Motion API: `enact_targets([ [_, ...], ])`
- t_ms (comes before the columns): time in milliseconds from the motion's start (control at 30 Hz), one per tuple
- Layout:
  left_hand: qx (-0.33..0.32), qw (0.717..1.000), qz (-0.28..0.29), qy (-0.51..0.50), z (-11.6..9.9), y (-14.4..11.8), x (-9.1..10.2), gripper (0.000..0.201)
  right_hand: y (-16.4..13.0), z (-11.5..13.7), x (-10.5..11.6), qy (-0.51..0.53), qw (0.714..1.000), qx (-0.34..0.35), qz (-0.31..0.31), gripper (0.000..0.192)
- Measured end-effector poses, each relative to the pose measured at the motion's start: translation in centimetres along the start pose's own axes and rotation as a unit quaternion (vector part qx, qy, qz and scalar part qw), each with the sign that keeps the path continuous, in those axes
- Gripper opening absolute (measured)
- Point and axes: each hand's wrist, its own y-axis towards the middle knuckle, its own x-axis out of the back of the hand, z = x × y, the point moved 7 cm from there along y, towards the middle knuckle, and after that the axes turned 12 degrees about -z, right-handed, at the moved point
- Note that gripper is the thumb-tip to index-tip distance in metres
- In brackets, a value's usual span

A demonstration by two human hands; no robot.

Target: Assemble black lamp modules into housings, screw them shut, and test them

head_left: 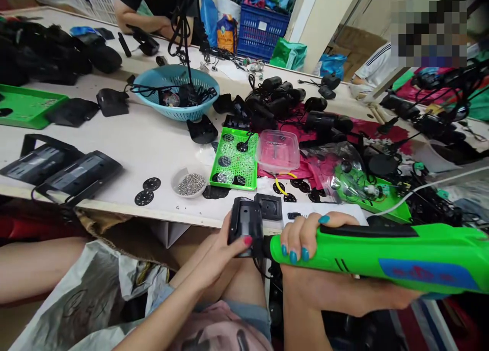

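My left hand (225, 246) is wrapped round a black plastic housing (250, 216) at the table's front edge, its thumb pressed on the face. My right hand (305, 241) grips a bright green power screwdriver (351, 251) with a blue label, lying almost level. The tool's dark nose meets the right side of the housing; the bit's tip is hidden. Just behind the housing lies a square black part (268, 207). To the left stands a clear tub of small silvery pieces (191, 184), perhaps screws, beside several black perforated discs (144, 197).
A green perforated tray (252, 180) and a clear plastic box (278, 150) stand behind my hands. Farther back are a blue basket (179, 112) and heaps of black housings (282, 93). Two black units (84, 175) lie at left. A white cable (431, 180) crosses at right. Other people sit across the table.
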Motion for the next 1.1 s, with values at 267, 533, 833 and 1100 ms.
enact_targets([
  [267, 0.075, 0.996, 0.023, -0.041, 1.0, -1.1, 0.2, 0.090, 3.9, 2.4, 0.9, -0.066, 0.995, 0.067, -0.035, 0.065],
  [533, 0.176, 0.973, 0.035, -0.145, 2.4, 0.6, 1.3, 0.072, 10.7, 4.6, 7.7, -0.331, 0.910, 0.195, -0.155, 0.045],
  [833, 0.116, 0.979, -0.150, -0.075, 1.7, 1.3, 2.7, 0.046, -1.5, -5.6, 2.2, -0.580, 0.720, -0.009, 0.382, 0.110],
  [1100, -0.091, 0.969, -0.091, 0.209, 0.2, 0.8, -9.1, 0.056, -0.9, -6.4, -0.3, -0.609, 0.618, 0.078, 0.491, 0.092],
])
